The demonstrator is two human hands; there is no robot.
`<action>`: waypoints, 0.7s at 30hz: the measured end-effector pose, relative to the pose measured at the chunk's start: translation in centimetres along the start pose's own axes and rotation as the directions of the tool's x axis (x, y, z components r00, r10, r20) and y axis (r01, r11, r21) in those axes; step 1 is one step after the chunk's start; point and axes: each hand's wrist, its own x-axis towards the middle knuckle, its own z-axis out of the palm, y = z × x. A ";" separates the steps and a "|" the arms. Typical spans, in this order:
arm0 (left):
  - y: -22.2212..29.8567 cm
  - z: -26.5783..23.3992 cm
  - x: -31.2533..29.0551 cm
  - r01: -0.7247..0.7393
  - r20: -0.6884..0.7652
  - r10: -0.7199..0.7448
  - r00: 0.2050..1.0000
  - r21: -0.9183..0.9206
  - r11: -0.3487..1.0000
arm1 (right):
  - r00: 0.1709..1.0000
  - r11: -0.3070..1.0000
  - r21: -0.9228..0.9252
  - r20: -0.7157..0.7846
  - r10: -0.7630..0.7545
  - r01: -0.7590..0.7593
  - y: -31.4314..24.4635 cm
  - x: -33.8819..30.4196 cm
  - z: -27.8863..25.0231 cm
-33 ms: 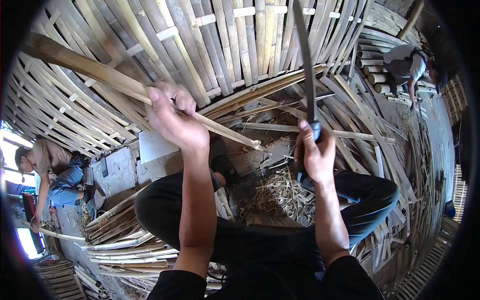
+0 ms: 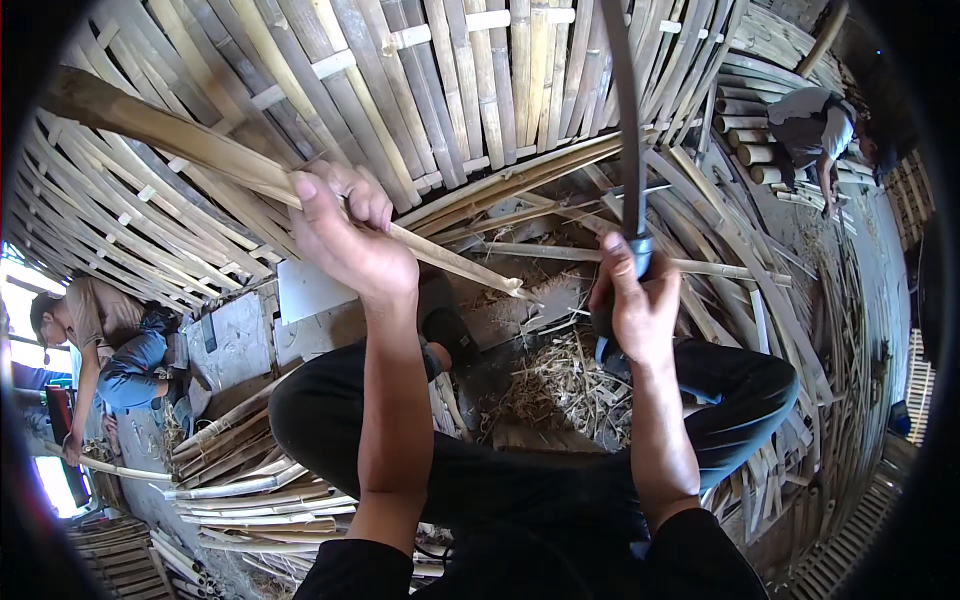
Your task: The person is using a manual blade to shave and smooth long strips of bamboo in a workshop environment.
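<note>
My left hand [image 2: 352,235] is closed around a long split bamboo strip [image 2: 200,147]. The strip slants from the upper left down to a ragged end close to the middle of the view. In my right hand [image 2: 640,310] is a machete [image 2: 632,130], gripped by its handle. Its long dark blade points up and away from me, with a grey-blue collar where it meets the handle. Blade and strip are apart. Below, between my bent legs, lies a heap of bamboo shavings [image 2: 570,390].
A slatted bamboo wall [image 2: 470,90] curves across the far side. Bamboo strips [image 2: 250,490] lie at left, with more strips [image 2: 735,230] at right. One person [image 2: 110,330] holds a strip at far left; another person [image 2: 815,125] bends beside bamboo poles [image 2: 745,135] at far right.
My right hand and the machete have shifted slightly to the right. The left hand and the bamboo strip have hardly moved.
</note>
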 end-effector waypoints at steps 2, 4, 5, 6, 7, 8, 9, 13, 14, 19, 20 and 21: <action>0.2 0.3 -0.2 0.049 0.025 -0.049 0.998 -0.014 0.999 | 0.992 0.984 0.119 -0.012 -0.129 0.130 -1.9 0.7 0.8; 0.1 0.3 -0.2 0.057 0.025 -0.057 0.998 0.000 0.998 | 0.997 0.973 0.220 -0.030 -0.071 0.076 -4.9 0.3 1.6; 0.1 0.4 -0.2 0.055 0.029 -0.055 0.998 0.009 0.998 | 0.987 0.957 0.263 0.065 -0.147 0.125 -3.9 0.4 0.8; 0.0 0.6 -0.2 0.029 0.012 -0.030 0.999 0.043 0.999 | 0.985 0.929 0.347 0.061 -0.161 0.130 -2.4 -0.2 1.1; 0.0 1.2 -0.4 0.039 0.013 -0.039 0.999 0.032 0.999 | 0.983 0.894 0.423 0.044 -0.181 0.146 -0.3 -1.5 1.1; 0.0 1.8 -0.6 0.022 0.030 -0.024 0.999 0.048 0.999 | 0.992 0.934 0.333 -0.045 -0.117 0.126 3.4 -3.3 1.5; 0.1 2.2 -0.8 0.000 0.046 -0.003 0.999 0.066 0.998 | 0.989 0.964 0.248 -0.137 -0.063 0.096 8.5 -5.4 1.6; 0.2 2.4 -0.9 -0.085 0.033 0.083 0.996 0.057 0.995 | 0.559 0.585 -0.381 0.189 0.807 -0.716 24.5 -11.3 -3.8; -0.2 1.8 -1.1 -0.050 0.029 0.049 0.998 0.032 0.998 | 0.568 0.593 -0.371 0.189 0.801 -0.714 24.6 -10.6 -3.9; -0.2 2.5 -1.6 -0.064 0.008 0.064 0.998 0.043 0.997 | 0.925 0.792 -0.586 0.183 0.334 -0.170 16.7 -5.3 -2.7; -0.1 2.2 -1.6 -0.095 0.017 0.094 0.995 0.068 0.993 | 0.958 0.858 -0.514 0.251 0.139 0.010 14.6 -4.1 -1.9; 0.3 2.0 -1.6 -0.125 0.027 0.123 0.992 0.082 0.989 | 0.953 0.879 -0.435 0.294 -0.067 0.196 11.5 -3.0 -1.2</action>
